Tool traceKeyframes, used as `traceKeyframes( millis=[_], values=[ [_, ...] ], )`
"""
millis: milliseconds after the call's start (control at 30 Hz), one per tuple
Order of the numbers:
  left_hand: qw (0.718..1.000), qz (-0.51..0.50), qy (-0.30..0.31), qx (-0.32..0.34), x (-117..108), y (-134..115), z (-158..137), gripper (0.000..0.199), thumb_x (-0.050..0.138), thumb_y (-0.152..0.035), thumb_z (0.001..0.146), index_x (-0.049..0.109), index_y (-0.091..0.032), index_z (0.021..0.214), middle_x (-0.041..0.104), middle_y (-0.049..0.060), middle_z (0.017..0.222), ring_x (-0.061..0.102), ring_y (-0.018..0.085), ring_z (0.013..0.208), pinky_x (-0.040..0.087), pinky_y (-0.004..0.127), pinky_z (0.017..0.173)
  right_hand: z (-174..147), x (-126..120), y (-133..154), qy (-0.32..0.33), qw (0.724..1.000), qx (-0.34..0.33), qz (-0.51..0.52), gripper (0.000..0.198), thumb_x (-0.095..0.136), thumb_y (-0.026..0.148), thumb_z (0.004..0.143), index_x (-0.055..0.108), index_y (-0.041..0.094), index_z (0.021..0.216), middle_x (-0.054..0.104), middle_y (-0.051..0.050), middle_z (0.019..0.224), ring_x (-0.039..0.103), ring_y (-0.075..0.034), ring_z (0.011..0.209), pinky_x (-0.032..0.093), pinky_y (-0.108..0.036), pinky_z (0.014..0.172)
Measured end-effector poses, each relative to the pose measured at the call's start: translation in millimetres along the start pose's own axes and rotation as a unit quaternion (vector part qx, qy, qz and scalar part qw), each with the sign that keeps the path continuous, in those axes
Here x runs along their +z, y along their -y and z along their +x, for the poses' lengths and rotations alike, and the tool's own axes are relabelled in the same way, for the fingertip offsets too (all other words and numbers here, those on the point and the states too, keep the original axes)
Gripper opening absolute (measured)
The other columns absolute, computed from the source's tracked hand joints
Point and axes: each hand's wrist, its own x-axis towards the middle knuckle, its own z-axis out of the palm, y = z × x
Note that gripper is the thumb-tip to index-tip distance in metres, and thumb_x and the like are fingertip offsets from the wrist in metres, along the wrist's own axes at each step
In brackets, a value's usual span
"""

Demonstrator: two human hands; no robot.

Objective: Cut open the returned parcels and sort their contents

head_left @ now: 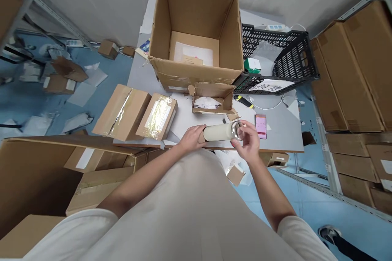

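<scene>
A cream-coloured bottle (218,132) with a shiny silver cap (236,130) lies sideways between my hands, above the front edge of the table. My left hand (193,138) is closed around its base end. The fingers of my right hand (248,138) grip the cap end. Just beyond the bottle stands a small open cardboard box (214,88) with crumpled white paper (207,102) inside. A pink-screened phone (261,126) lies to the right of my right hand. Behind it is a black and yellow box cutter (243,101).
A large open carton (196,71) stands at the back of the table (278,140), beside a black plastic crate (301,55). Two taped boxes, one larger (122,110) and one smaller (157,116), sit at left. Stacked cartons (346,73) fill the right-hand shelf. Another person's shoe (329,232) shows at lower right.
</scene>
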Motion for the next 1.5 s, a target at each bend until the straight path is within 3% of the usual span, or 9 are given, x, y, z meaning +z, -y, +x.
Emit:
traceKeyframes(
  millis=[133,300,467,600,767,900,1100,1267,1500],
  values=[
    [0.999,0.041,0.001,0.007,0.0,0.0,0.1,0.075,0.073,-0.046,0.068,0.046,-0.015,0.131,0.057,0.017,0.125,0.056,0.032,0.113,0.043,0.047,0.098,-10.5,28.5,-5.3,0.088,0.98,-0.127,-0.122,0.051,0.067,0.033,0.078,0.045,0.024,0.124,0.049,-0.017,0.131,0.05,-0.031,0.121,0.051,-0.048,0.089],
    [0.998,0.056,0.011,0.012,-0.3,0.4,-2.2,0.074,0.074,-0.044,0.067,0.045,-0.015,0.129,0.058,0.016,0.123,0.057,0.031,0.112,0.046,0.044,0.097,-10.0,66.9,-22.0,0.164,0.949,-0.072,-0.26,0.052,0.05,0.036,0.087,0.039,0.013,0.133,0.053,-0.022,0.13,0.047,-0.031,0.125,0.017,-0.068,0.108],
    [1.0,0.014,0.006,0.009,0.4,5.7,-5.8,0.081,0.077,-0.034,0.063,0.039,-0.018,0.133,0.054,0.015,0.13,0.053,0.03,0.12,0.044,0.045,0.101,-9.6,76.1,-20.1,0.221,0.897,-0.05,-0.38,0.059,0.043,0.042,0.091,0.033,0.014,0.142,0.041,-0.021,0.145,0.035,-0.035,0.135,-0.014,-0.075,0.099],
    [0.997,-0.066,-0.031,-0.024,1.9,12.1,-10.1,0.098,0.078,-0.032,0.064,0.02,-0.019,0.141,0.052,0.017,0.133,0.051,0.029,0.123,0.042,0.044,0.102,-21.2,69.4,-23.0,0.216,0.899,-0.085,-0.371,0.057,0.045,0.045,0.09,0.038,0.017,0.14,0.033,-0.02,0.15,0.027,-0.035,0.139,0.001,-0.072,0.105],
    [0.986,-0.144,-0.08,-0.035,7.6,18.8,-17.8,0.1,0.081,-0.031,0.063,0.014,-0.021,0.137,0.053,0.018,0.133,0.05,0.027,0.126,0.038,0.047,0.105,-40.6,68.4,-41.9,-0.02,0.978,0.031,-0.205,0.067,0.044,0.045,0.091,0.022,0.015,0.146,0.04,-0.023,0.142,0.04,-0.031,0.133,0.037,-0.055,0.104],
    [0.991,-0.113,-0.071,0.009,10.4,16.1,-21.5,0.062,0.073,-0.032,0.073,0.036,-0.022,0.122,0.047,0.018,0.139,0.047,0.026,0.128,0.041,0.046,0.104,-41.9,69.1,-51.3,0.078,0.986,0.014,-0.144,0.052,0.051,0.043,0.088,0.044,0.02,0.134,0.044,-0.018,0.137,0.044,-0.029,0.129,0.043,-0.049,0.102],
    [0.996,0.022,-0.01,0.084,2.6,15.7,-16.1,0.041,0.064,-0.034,0.081,0.052,-0.02,0.118,0.043,0.017,0.141,0.045,0.029,0.13,0.042,0.047,0.103,-15.6,48.2,-55.8,0.178,0.954,-0.097,-0.219,0.052,0.057,0.05,0.084,0.053,0.016,0.123,0.033,-0.02,0.146,0.027,-0.032,0.139,0.034,-0.053,0.107],
    [0.995,0.003,-0.005,0.096,3.6,22.3,-11.5,0.042,0.063,-0.032,0.081,0.051,-0.02,0.119,0.044,0.016,0.141,0.043,0.027,0.132,0.041,0.045,0.106,16.5,59.0,-46.9,0.303,0.886,-0.147,-0.318,0.064,0.051,0.05,0.088,0.039,0.014,0.139,0.026,-0.02,0.152,0.023,-0.036,0.139,0.032,-0.056,0.106],
    [0.999,-0.028,-0.037,0.01,-6.8,20.6,-24.3,0.076,0.068,-0.029,0.074,0.024,-0.018,0.136,0.043,0.019,0.141,0.048,0.028,0.128,0.045,0.047,0.101,25.3,82.5,-33.1,0.329,0.824,-0.135,-0.441,0.067,0.048,0.05,0.088,0.027,0.027,0.147,0.04,-0.017,0.143,0.04,-0.036,0.12,0.054,-0.042,0.077]
  ],
)
